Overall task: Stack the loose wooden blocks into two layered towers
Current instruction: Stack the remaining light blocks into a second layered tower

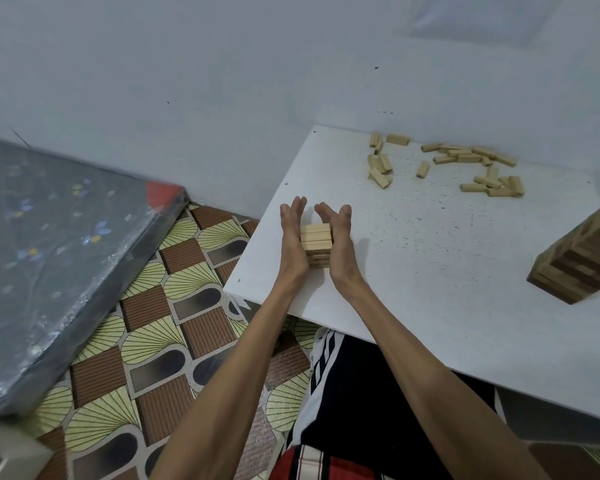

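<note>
mattress [59, 244]: dark, plastic-wrapped, far left on the patterned floor [174, 306].
left hand [293, 237]: flat, fingers straight and together, pressed on the left side of the low tower [316, 242].
low tower: pale layered blocks between both palms, near the table [430, 271]'s left edge.
right hand [340, 244]: flat, fingers straight and together, pressed on the tower's right side.
loose blocks [465, 168]: scattered at the table's back, by the wall.
tall tower [582, 258]: darker, far right, partly out of view.

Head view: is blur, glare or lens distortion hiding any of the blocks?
Head view: even, soft light; the small tower between the left hand and right hand is sharp, as are the loose blocks; wide-angle bending tilts the dark tower, cropped at the right edge; glare only on the wrapped mattress.
</note>
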Tool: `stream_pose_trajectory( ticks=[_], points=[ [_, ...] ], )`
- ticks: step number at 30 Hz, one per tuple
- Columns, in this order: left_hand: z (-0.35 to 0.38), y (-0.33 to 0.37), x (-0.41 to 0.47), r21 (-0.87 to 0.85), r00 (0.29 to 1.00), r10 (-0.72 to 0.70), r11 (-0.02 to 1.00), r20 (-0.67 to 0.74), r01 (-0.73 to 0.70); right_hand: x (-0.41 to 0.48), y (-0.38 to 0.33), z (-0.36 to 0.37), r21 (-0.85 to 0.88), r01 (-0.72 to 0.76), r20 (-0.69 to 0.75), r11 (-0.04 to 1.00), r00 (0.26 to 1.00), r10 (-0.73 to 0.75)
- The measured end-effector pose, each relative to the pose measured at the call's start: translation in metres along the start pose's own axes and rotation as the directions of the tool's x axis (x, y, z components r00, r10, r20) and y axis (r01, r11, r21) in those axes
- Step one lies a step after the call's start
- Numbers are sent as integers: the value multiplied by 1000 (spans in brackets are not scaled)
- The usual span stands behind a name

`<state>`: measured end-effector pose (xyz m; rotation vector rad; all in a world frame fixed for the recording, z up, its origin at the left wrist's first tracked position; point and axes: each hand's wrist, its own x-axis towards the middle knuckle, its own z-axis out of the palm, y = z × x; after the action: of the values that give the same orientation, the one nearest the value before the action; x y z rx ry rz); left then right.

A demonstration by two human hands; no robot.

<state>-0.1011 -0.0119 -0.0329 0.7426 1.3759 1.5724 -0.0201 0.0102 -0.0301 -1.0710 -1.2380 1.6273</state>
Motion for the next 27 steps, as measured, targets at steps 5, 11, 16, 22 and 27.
stream_pose_trajectory(
  ticks=[5,11,16,22,27],
  points=[
    [-16,3,-2,26,997,79,997,-16,-78,-3,-5,-24,-22,93,79,995,993,-91],
    [-57,5,-16,263,962,145,943,231,-205,-11,-2,-64,-178,204,204,963,965,-167],
    [-67,1,-19,344,944,202,894,262,-286,-10,-1,-67,-218,219,224,951,960,-169],
    [-67,1,-18,332,944,233,893,234,-302,-10,-2,-67,-237,242,218,941,957,-191],
    [-68,2,-18,336,949,226,896,218,-290,-10,-1,-67,-249,238,208,939,960,-188]
  ],
)
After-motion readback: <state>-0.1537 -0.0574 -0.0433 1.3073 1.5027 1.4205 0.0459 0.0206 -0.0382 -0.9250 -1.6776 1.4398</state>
